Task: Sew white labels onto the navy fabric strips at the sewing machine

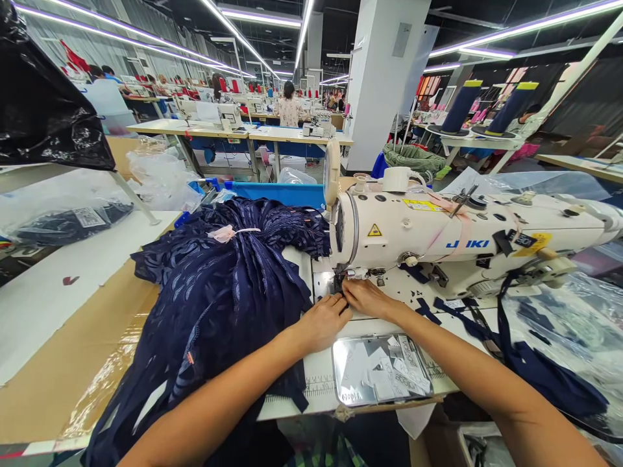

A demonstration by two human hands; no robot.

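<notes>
A white sewing machine (438,237) stands on the table before me. My left hand (324,321) and my right hand (367,298) meet just below its needle, fingers pressed down and pinched on a small dark piece of fabric at the presser foot. A big heap of navy patterned fabric (219,292) tied with a pink ribbon (228,232) lies to the left, under my left forearm. A shiny metal tray (379,370) holding white labels sits between my forearms.
Navy strips (535,370) trail off to the right over clear plastic bags. Cardboard (63,363) covers the left of the table. A black plastic bag (43,97) hangs at upper left. Thread cones (460,107), a blue bin (277,192) and other workstations with people lie beyond.
</notes>
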